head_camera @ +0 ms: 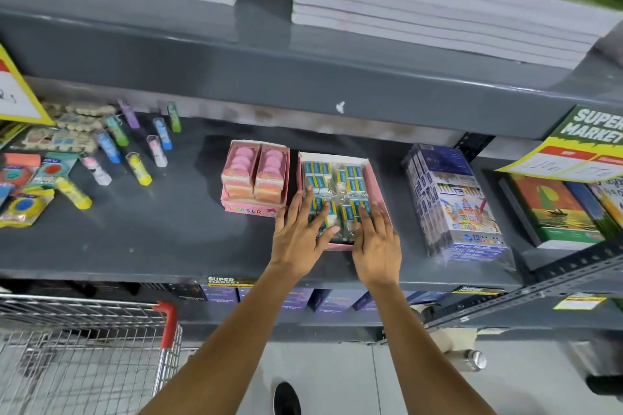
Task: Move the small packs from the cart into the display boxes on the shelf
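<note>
A pink display box (375, 178) sits on the grey shelf (168, 239), filled with several small blue-and-yellow packs (350, 178) in clear wrap. My left hand (298, 232) lies flat on the box's near left part, fingers spread over the packs, thumb at the front rim. My right hand (377, 239) rests flat on the near right part, fingers on the packs. Neither hand grips anything. To the left stands a second pink box marked ERASER (254, 178), holding pink round eraser packs. The wire cart (87, 347) with a red corner is at lower left; its contents are not visible.
Loose coloured tubes (135, 152) and carded items lie on the shelf's left. A wrapped bundle of crayon boxes (455, 202) stands right of the box, books (556, 209) beyond it. Notebook stacks (421, 7) fill the shelf above. Yellow price signs hang at both sides.
</note>
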